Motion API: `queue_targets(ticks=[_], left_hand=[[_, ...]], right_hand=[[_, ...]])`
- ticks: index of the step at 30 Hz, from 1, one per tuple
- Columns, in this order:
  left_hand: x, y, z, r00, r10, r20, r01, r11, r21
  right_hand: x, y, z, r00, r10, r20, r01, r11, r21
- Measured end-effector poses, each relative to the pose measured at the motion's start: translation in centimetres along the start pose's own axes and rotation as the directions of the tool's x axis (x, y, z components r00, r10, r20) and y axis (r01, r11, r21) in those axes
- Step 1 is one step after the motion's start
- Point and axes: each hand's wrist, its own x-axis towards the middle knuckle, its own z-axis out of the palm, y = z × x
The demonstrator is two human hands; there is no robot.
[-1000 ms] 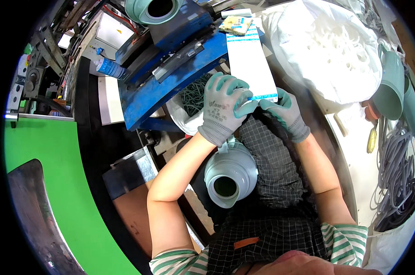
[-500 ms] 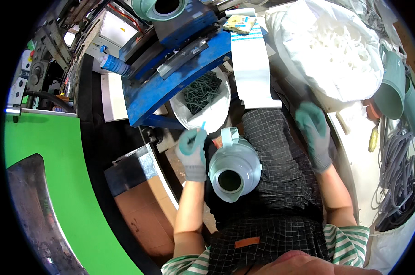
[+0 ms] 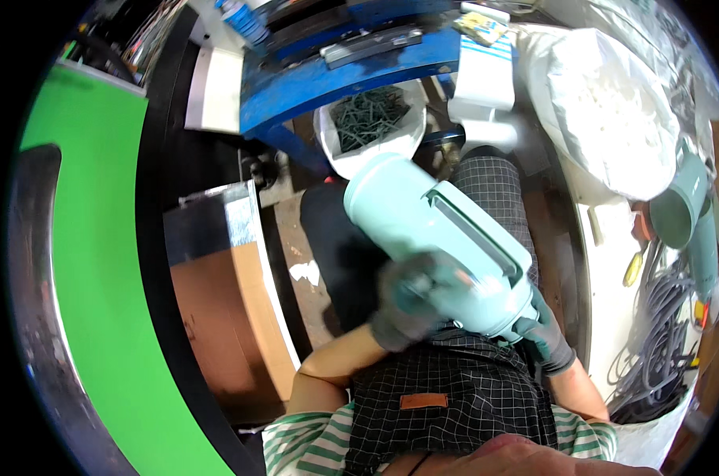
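— Is the left hand sharp?
— No, blurred; its grip on the pale green housing can't be made out.
— And the right hand?
— Mostly hidden under that housing; only gloved fingers show.

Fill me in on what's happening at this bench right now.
A seated person in gloves holds a pale green plastic housing over their lap with both hands: the left hand, blurred, grips its near end, and the right hand supports it from below. Ahead, a white bag of dark screws sits under a blue bench, and a sack of white parts lies to the right.
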Motion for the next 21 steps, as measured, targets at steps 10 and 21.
queue_targets(ticks=[10, 21], left_hand=[[1.3, -0.9, -9.4, 0.944, -0.123, -0.306, 0.105, 0.992, -0.073], [-0.6, -0.6, -10.3, 0.912, -0.089, -0.4, 0.284, 0.842, 0.46]], right_hand=[[0.0, 0.2, 0.9, 0.87, -0.488, 0.064, 0.373, 0.569, -0.732], [-0.6, 1.9, 2.4, 0.863, -0.499, 0.076, 0.349, 0.482, -0.804]])
